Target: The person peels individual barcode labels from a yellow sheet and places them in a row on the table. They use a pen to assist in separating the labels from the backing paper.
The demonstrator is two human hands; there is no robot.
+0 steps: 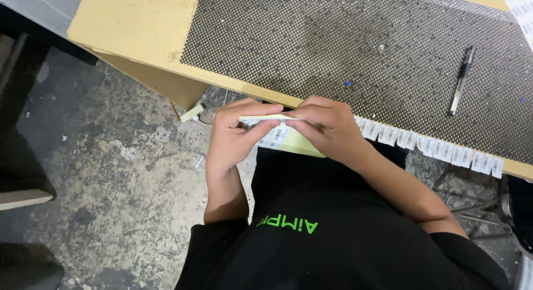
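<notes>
In the middle of the frame, the left hand [236,131] and right hand [327,129] meet over a pale yellow sheet of labels [288,139], both pinching its top edge between thumb and fingers. The sheet hangs just below the front edge of the yellow table [133,29], over the person's lap. A row of white labels [433,148] lines that edge to the right. A pen [461,80] lies on the dotted mat [355,51] at upper right, well apart. Bare concrete floor [111,173] opens at the left.

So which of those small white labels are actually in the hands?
The ones on the yellow sheet pinched between left hand and right hand; the other labels hang along the table edge, untouched.
</notes>
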